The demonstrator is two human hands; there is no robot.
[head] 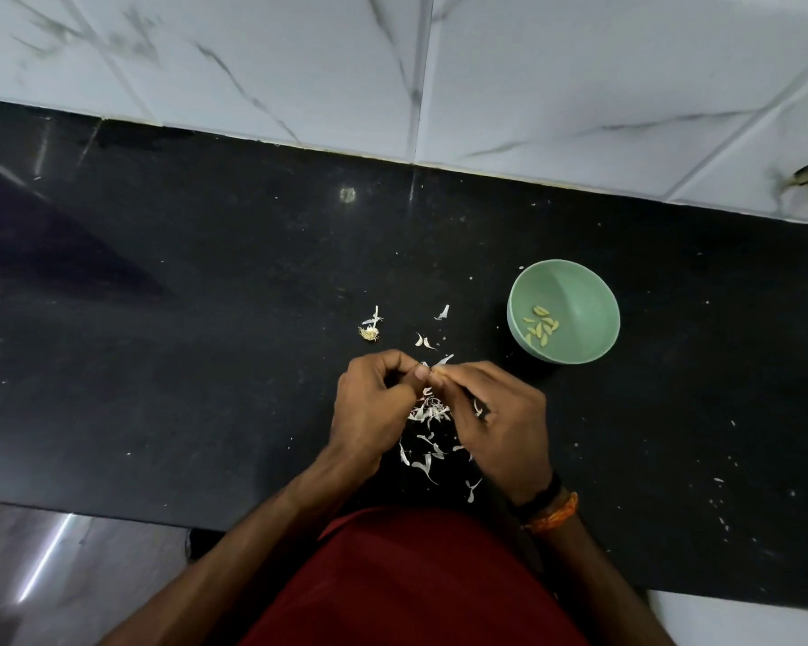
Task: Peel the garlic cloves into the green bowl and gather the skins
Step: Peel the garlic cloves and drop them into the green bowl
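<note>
Head view: peeled cloves (542, 329) are held in the green bowl (584, 291); a garlic clove (428, 373) is pinched by curled fingers (453, 373) of both hands.

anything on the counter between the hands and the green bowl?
Head view: almost bare. Between the hands and the green bowl lies dark counter with a few small skin flecks up-left of that gap; the main skins lie under the hands.

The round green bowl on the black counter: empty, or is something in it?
Not empty. The round green bowl stands upright, holding a few pale peeled garlic cloves at its bottom.
</note>
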